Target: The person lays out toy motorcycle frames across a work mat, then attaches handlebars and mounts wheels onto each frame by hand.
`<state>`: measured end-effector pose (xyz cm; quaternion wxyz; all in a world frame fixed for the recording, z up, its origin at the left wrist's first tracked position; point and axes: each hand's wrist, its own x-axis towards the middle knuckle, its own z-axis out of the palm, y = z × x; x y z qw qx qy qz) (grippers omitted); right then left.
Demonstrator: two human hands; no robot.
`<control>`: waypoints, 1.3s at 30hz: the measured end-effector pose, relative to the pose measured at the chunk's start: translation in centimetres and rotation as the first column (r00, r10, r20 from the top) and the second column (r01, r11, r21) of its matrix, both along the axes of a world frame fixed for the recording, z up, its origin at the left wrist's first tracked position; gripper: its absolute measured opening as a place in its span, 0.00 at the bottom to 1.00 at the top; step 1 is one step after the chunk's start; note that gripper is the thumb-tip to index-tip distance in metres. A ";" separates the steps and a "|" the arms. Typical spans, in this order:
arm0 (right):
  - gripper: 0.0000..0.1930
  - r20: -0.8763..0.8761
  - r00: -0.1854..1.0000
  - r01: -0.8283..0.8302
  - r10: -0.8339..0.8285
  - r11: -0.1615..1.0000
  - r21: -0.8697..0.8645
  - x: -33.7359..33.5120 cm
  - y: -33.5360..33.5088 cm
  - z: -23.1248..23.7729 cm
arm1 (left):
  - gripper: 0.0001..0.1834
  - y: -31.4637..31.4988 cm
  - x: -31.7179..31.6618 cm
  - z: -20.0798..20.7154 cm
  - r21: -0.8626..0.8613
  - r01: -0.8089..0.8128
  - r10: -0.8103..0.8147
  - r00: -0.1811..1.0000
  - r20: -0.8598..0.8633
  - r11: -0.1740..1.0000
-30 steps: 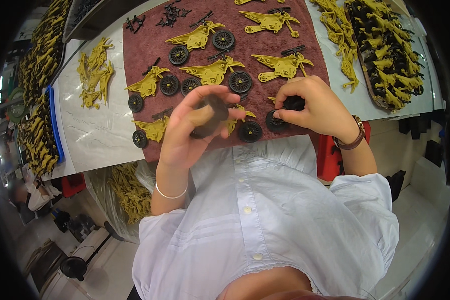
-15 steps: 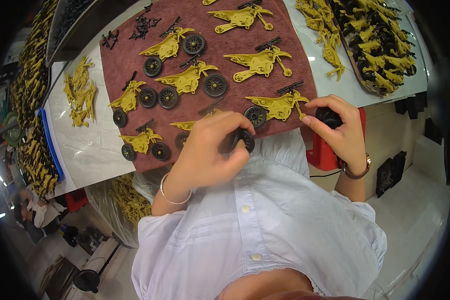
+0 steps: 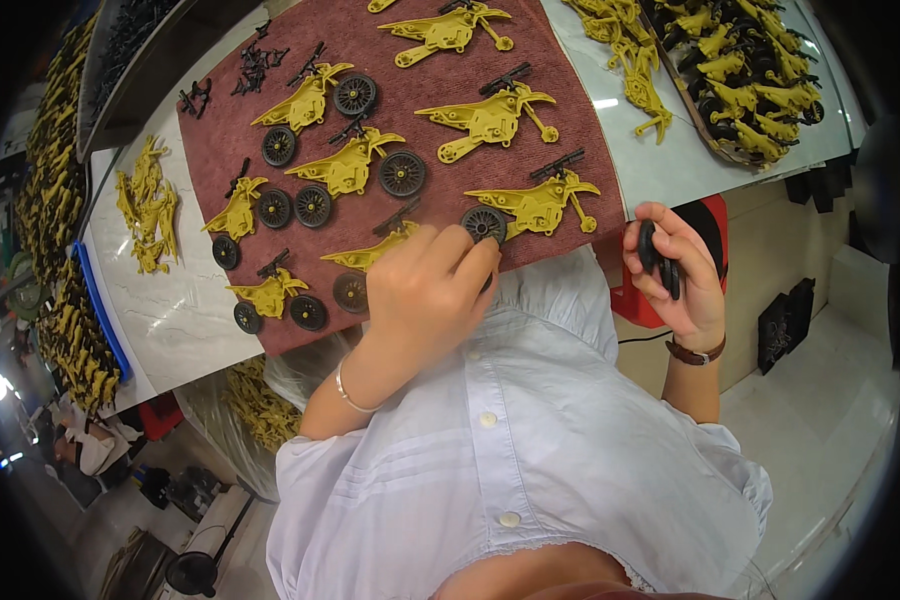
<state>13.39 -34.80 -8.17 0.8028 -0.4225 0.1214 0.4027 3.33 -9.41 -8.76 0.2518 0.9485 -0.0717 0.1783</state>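
Note:
My left hand [image 3: 430, 285] is closed, back of the hand up, at the front edge of a dark red cloth mat [image 3: 440, 185]. A dark sliver at its fingertips belongs to a black toy wheel, otherwise hidden by the fingers. Beyond the mat's right front corner, my right hand [image 3: 685, 270] is closed on black toy wheels [image 3: 647, 247], seen edge-on. Between the hands lies a yellow toy motorcycle body [image 3: 540, 207] with black handlebars [image 3: 558, 164]. A spoked black wheel [image 3: 484, 224] sits at its left end; its right fork end is bare.
Several yellow motorcycle bodies [image 3: 490, 118] lie on the mat, some with wheels beside or on them. Black handlebar parts [image 3: 260, 68] rest at the far left. Loose yellow pieces [image 3: 148, 205] flank the mat. A tray [image 3: 705, 130] of assembled pieces stands far right.
My right hand has drawn away from the fork end and turned, showing its wheels edge-on. My left hand has rolled over, mostly covering its wheel. The table has shifted slightly left in view.

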 end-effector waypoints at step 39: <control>0.23 0.249 0.968 0.015 -0.026 0.999 0.048 2.4 1.8 0.7 | 0.12 1.5 0.1 0.7 -0.367 0.043 -0.051 0.999 -0.011 0.929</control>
